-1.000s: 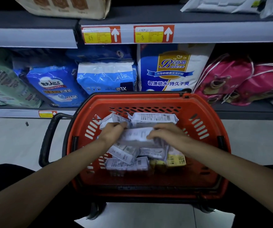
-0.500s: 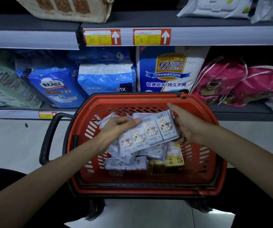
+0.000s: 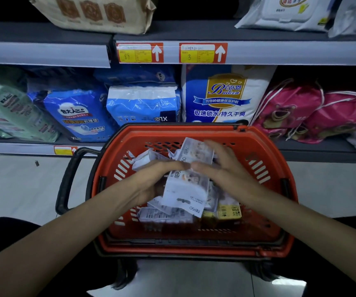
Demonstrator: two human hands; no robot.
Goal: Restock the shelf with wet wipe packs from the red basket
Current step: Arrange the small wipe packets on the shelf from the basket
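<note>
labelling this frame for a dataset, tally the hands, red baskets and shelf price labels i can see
hands: 2, left hand and right hand, both holding a wet wipe strip
red basket: 1
price labels: 3, two on the upper rail, one on the lower
total: 6

Dim light falls on a pale tiled floor [image 3: 22, 185] below grey shelves [image 3: 44, 54].

On the shelf edge above the red basket [image 3: 258, 151], one price tag [image 3: 134, 53] reads "84" and a second tag [image 3: 196, 53] reads "3". Just behind the basket, a white-and-blue pack [image 3: 224, 93] bears "Baileen" and "极速锁水/持久干爽", and a blue pack [image 3: 142, 103] bears "XL". Inside the basket, the wet wipe pack [image 3: 185, 189] shows roughly "MEUSO" upside down, and a yellow pack [image 3: 229, 211] shows "ROO".
</note>
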